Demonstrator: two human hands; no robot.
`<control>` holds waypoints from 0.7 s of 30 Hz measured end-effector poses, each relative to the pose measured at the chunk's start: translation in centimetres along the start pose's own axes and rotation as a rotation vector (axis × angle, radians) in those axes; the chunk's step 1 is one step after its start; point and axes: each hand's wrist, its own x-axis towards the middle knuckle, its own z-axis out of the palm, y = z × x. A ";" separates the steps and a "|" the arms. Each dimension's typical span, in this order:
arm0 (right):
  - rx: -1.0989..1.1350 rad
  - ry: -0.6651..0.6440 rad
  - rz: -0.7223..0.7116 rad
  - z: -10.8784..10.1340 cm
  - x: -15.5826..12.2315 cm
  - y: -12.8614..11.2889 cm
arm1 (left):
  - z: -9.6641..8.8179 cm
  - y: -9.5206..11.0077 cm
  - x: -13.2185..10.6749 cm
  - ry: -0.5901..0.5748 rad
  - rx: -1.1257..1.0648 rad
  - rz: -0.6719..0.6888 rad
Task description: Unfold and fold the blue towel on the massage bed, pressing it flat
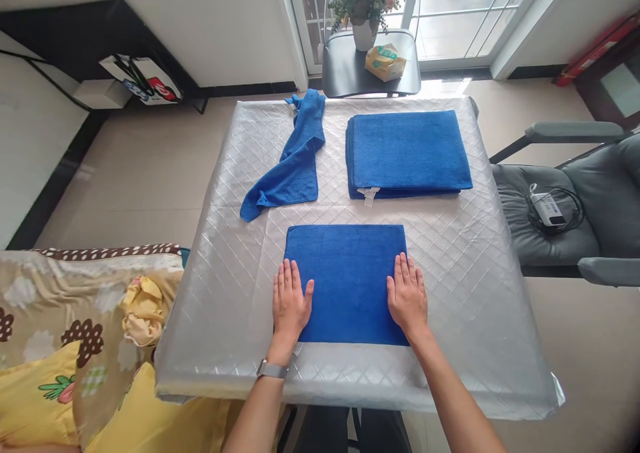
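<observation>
A blue towel [349, 286] lies flat as a neat rectangle near the front of the table. My left hand [291, 300] rests palm down on its left edge, fingers stretched forward and thumb out. On the right edge lies my right hand [407, 293], also flat with the fingers straight. Behind it on the right is a stack of folded blue towels [407, 150], with a white label at its front left. A crumpled blue towel [295, 163] stretches across the back left of the table.
A silver quilted cloth covers the table [225, 306]. Beyond the far edge stands a chair [345, 70] with a potted plant [365, 30] and a tissue pack [385, 62]. A grey armchair [550, 173] is at the right; a patterned sofa [40, 300] with yellow cushions is at the left.
</observation>
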 end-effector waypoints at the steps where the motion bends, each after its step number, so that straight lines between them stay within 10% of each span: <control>1: 0.002 0.005 -0.001 0.0 0.0 0.0 | -0.1 -0.7 -0.1 -0.006 -0.002 0.002; 15: -0.014 -0.008 0.013 -0.2 4.4 -0.3 | -1.3 -0.4 0.5 -0.013 -0.044 -0.023; 21: -0.030 -0.028 0.027 0.2 4.1 0.1 | -0.6 9.6 2.5 0.051 -0.187 0.143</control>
